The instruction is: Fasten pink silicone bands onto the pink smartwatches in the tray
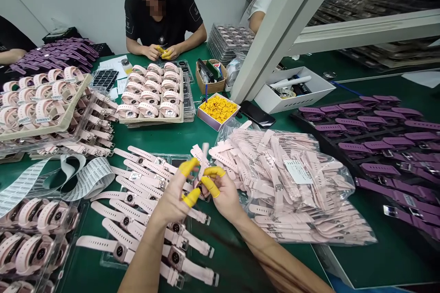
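Observation:
My left hand [177, 194] and my right hand [223, 192] meet over the green table, yellow finger cots on their fingertips. Between them they grip a pink-strapped watch [204, 158], its strap end pointing up; the fingers hide much of its body. Below and to the left lie rows of watches with pink straps [120, 251], spread flat over clear trays with dark watch backs showing. Just right of my right hand, a clear plastic bag [347, 192] is heaped with loose pink straps [264, 171].
Trays of looped pink watches [149, 96] stand ahead and at left, beside a curled label strip [92, 176]. A box of yellow finger cots [220, 109], a phone [257, 113] and a white box [295, 96] lie beyond. Purple straps [381, 169] fill the right; a co-worker [165, 18] sits opposite.

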`<state>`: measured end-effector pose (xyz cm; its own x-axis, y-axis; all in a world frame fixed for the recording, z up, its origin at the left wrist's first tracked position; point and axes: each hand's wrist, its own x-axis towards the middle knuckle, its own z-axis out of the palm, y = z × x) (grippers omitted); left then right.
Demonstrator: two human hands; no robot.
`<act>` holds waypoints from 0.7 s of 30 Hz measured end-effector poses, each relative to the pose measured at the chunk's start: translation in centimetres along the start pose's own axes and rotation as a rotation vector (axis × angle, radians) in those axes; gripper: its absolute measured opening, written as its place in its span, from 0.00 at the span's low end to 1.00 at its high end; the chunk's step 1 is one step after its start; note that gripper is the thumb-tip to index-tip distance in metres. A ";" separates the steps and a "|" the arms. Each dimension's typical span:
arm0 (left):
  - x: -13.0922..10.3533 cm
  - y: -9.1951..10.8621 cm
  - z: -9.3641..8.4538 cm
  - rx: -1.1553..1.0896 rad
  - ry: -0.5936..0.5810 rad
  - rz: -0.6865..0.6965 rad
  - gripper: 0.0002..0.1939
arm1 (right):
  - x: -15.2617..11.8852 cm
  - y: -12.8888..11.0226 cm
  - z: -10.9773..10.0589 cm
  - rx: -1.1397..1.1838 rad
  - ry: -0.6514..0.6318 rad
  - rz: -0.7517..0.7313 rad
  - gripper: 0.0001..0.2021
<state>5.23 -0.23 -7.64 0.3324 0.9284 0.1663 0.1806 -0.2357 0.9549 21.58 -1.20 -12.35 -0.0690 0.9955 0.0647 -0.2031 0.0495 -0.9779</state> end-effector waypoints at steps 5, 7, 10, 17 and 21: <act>0.0 0.3 0.7 0.121 -0.023 -0.058 0.26 | 0.8 0.0 -0.2 0.114 0.099 0.040 0.20; 0.0 0.2 0.6 0.029 0.046 -0.099 0.26 | 1.0 0.0 -0.4 0.109 0.153 0.002 0.22; -0.1 -0.1 0.1 -0.214 0.064 -0.118 0.26 | 0.9 0.1 -1.0 0.020 0.140 -0.058 0.25; 0.1 -0.2 0.3 -0.491 0.098 -0.167 0.24 | 0.7 -0.1 -1.5 -0.131 -0.193 -0.089 0.16; 0.4 0.1 0.1 -0.578 0.229 -0.077 0.22 | 0.7 0.3 -1.1 -0.110 -0.156 -0.090 0.18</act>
<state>5.48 0.05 -7.48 0.1199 0.9897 0.0786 -0.3554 -0.0311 0.9342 22.53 -0.41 -12.82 -0.2072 0.9626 0.1746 -0.1077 0.1549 -0.9820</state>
